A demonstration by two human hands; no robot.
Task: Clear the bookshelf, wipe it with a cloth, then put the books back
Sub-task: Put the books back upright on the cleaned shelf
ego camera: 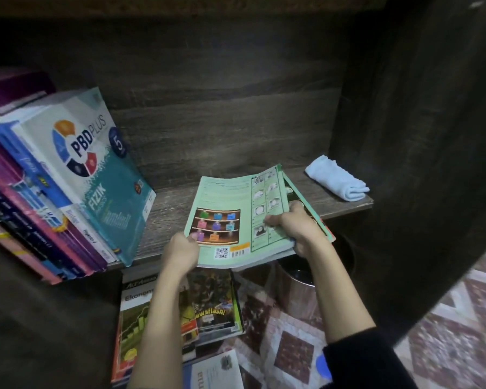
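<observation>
Green book point(236, 214) — over shelf point(169, 209) front edge; left hand point(180, 248) fingers curled on its near-left corner, right hand point(298, 228) fingers clamped across right edge, both forearms outstretched. Cloth point(337, 178) — folded, beyond right fingers.

Teal-white book point(96, 169): "PBD PLUS", "5", "FIZIK"; floor book point(134, 313): "Ekonom…"; magazine point(213, 304): probably "Newsflash!"

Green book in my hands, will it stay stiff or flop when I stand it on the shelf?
Probably floppy: the green book looks softcover, and its cover bows between the left hand and the right hand. It will likely slump unless it is leaned against the PBD Plus book, which itself tilts.
</observation>
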